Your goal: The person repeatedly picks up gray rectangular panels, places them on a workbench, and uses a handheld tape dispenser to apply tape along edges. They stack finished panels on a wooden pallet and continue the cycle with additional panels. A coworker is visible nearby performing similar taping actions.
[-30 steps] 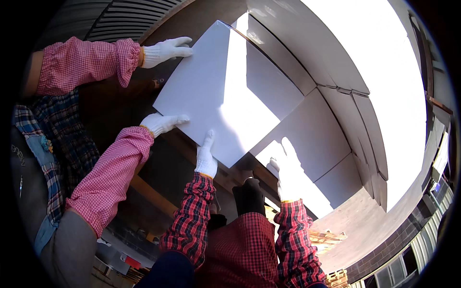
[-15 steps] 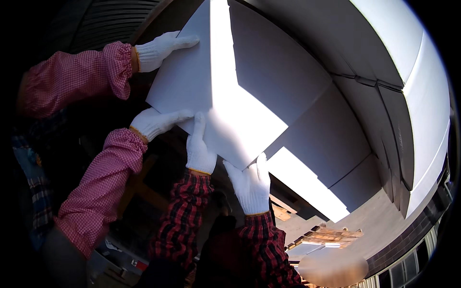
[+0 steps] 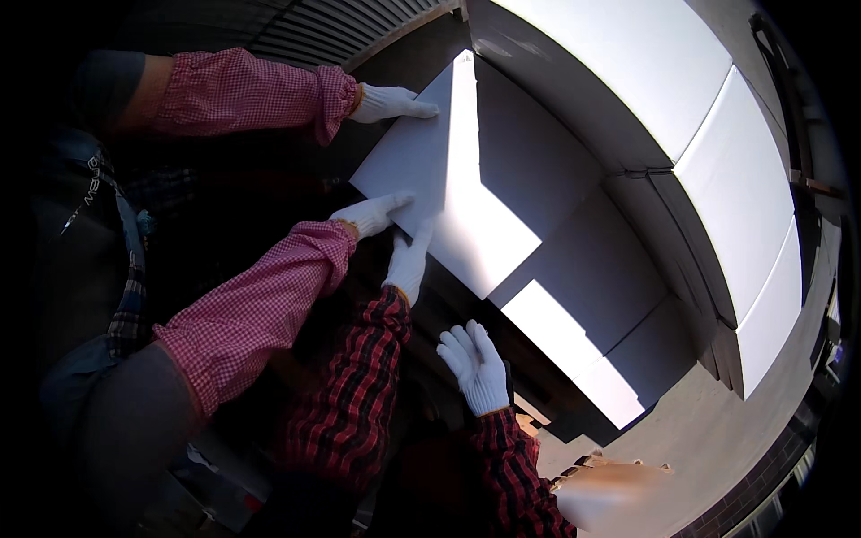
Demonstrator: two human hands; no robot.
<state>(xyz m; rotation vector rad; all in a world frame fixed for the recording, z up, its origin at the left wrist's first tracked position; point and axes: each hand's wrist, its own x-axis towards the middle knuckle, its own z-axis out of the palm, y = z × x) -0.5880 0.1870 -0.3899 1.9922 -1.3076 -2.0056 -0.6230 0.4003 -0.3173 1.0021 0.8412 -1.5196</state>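
Note:
A large white box [image 3: 489, 238] lies partly in bright sun, its near edge toward me. My left hand [image 3: 409, 267], in a white knit glove, holds that near edge at its left part; some of the fingers are hidden by the box. My right hand [image 3: 476, 368], gloved the same way, is off the box just below its near corner, fingers stretched out and holding nothing. A co-worker's gloved hand [image 3: 393, 104] grips the box's far left side. Their other gloved hand [image 3: 375, 213] rests at its left corner, beside my left hand.
More white boxes [image 3: 583, 269] stand packed against this one, shaded except for a sunlit strip. A taller row of white boxes [image 3: 735, 206] rises at the right. Grey concrete floor [image 3: 708, 421] lies beyond, and a slatted grey surface [image 3: 341, 31] is at the top.
My right hand has let go of the box's near corner and drawn back from it. My left hand stays at the near edge. The co-worker's hands still hold the box.

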